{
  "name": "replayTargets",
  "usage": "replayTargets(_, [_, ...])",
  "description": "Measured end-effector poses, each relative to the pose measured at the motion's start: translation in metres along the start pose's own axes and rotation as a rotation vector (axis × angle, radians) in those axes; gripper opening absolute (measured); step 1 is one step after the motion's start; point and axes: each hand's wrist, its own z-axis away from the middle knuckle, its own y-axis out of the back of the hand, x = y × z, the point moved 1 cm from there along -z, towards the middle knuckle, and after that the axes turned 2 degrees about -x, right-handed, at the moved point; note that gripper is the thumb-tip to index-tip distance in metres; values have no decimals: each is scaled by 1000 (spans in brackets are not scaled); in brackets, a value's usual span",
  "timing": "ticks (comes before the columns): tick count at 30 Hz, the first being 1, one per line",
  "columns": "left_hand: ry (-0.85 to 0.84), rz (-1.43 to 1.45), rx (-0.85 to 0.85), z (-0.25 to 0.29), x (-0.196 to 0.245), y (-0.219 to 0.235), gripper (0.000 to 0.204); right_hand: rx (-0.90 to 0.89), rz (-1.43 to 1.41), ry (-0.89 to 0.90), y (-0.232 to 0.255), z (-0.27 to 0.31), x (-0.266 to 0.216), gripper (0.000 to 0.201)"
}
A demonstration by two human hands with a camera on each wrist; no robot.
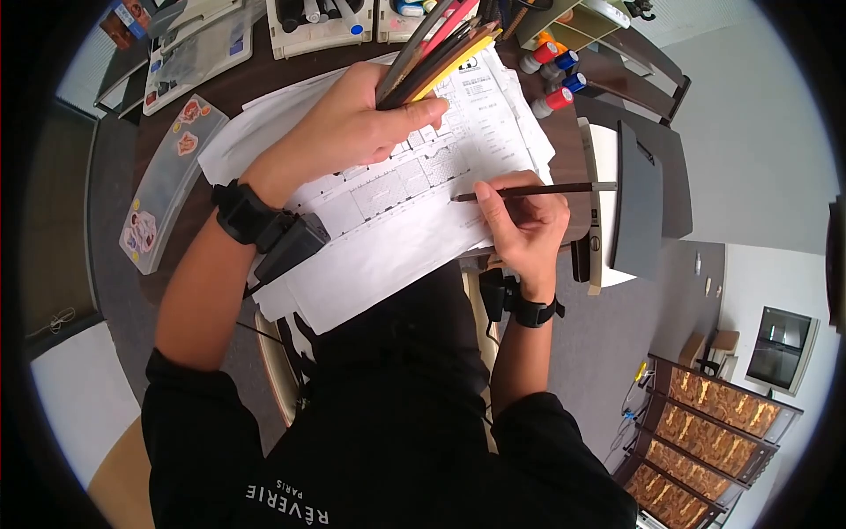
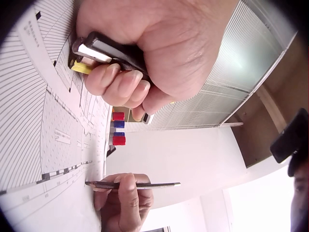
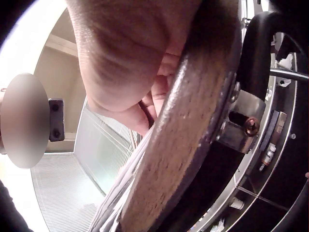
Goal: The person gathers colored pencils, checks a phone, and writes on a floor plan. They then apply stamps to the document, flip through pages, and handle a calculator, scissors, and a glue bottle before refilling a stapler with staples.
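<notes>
In the head view the left hand (image 1: pixel 370 119) grips a bundle of colored pencils (image 1: pixel 423 62) above printed drawing sheets (image 1: pixel 388 238). Lower right, the right hand (image 1: pixel 524 220) pinches a dark pencil (image 1: pixel 546 189), its tip at the paper near the plan's edge. The left wrist view has the left hand (image 2: pixel 140 53) curled round the pencils (image 2: pixel 99 50), and below it the right hand (image 2: pixel 126 203) with the dark pencil (image 2: pixel 159 185) held low over the sheet. Fingers of the right hand (image 3: pixel 130 63) are partly hidden behind the table edge in the right wrist view.
Red and blue capped bottles (image 1: pixel 553 101) stand at the table's right side, beside a white and grey machine (image 1: pixel 617 203). A stickered plastic case (image 1: pixel 172 185) lies at the left. Marker trays (image 1: pixel 322 40) are at the back. The wooden table edge (image 3: pixel 169 140) runs close by the right hand.
</notes>
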Motion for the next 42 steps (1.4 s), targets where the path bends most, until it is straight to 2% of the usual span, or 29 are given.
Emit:
replayTargets(6, [-8, 7, -2, 0, 2, -1, 31, -10, -126, -50, 0, 1, 0, 9])
replayTargets(18, [12, 12, -4, 0, 1, 0, 30, -77, -16, -15, 5, 1, 2, 7])
replayTargets(21, [4, 4, -1, 1, 4, -2, 29, -22, -64, -45, 2, 2, 5, 11])
replayTargets(42, [-3, -8, 8, 1, 2, -1, 31, -9, -83, -59, 3, 0, 8, 13])
